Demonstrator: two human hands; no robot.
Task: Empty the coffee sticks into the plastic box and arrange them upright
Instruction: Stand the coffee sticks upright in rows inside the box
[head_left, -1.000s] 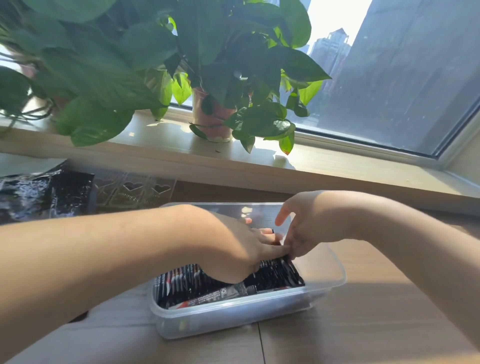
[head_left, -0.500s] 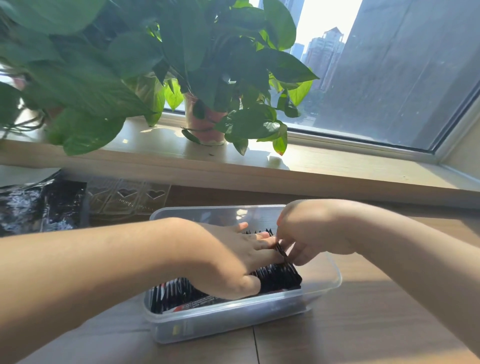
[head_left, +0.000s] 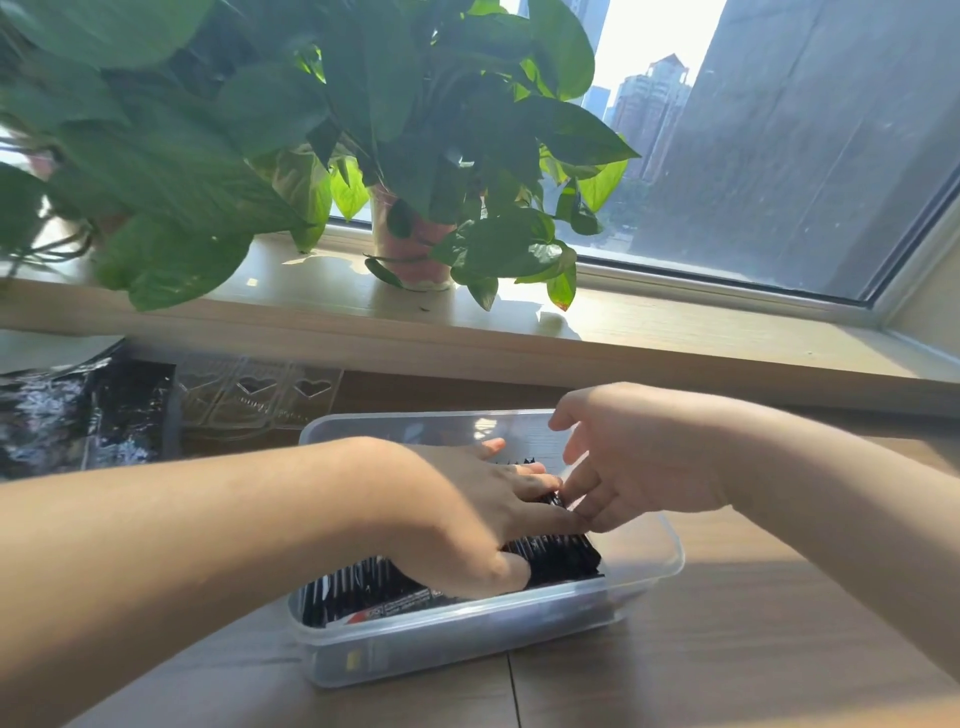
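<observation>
Head view. A clear plastic box (head_left: 644, 566) sits on a wooden table (head_left: 727, 649), set at a slant to the table edge. Inside it, a packed row of black coffee sticks (head_left: 561, 558) stands on edge along the near side; one stick with white and red print lies flat against the near wall. The right end of the box holds no sticks.

The left hand (head_left: 467, 519) reaches in from the left, palm down, fingers spread flat over the tops of the sticks and pressing on them; it grips nothing. The right hand (head_left: 634, 462) comes in from the right above the box, fingers loosely parted, fingertips (head_left: 582, 506) touching the right end of the row beside the left hand's fingers. Whether they pinch a stick cannot be told.

Behind the box, to the left, lie a black glossy bag (head_left: 78, 415) and a clear plastic tray with heart-shaped cutouts (head_left: 260, 395). A wooden windowsill (head_left: 675, 332) runs along the back, carrying a leafy potted plant (head_left: 410, 239) in a pink pot. Tall buildings show through the window.
</observation>
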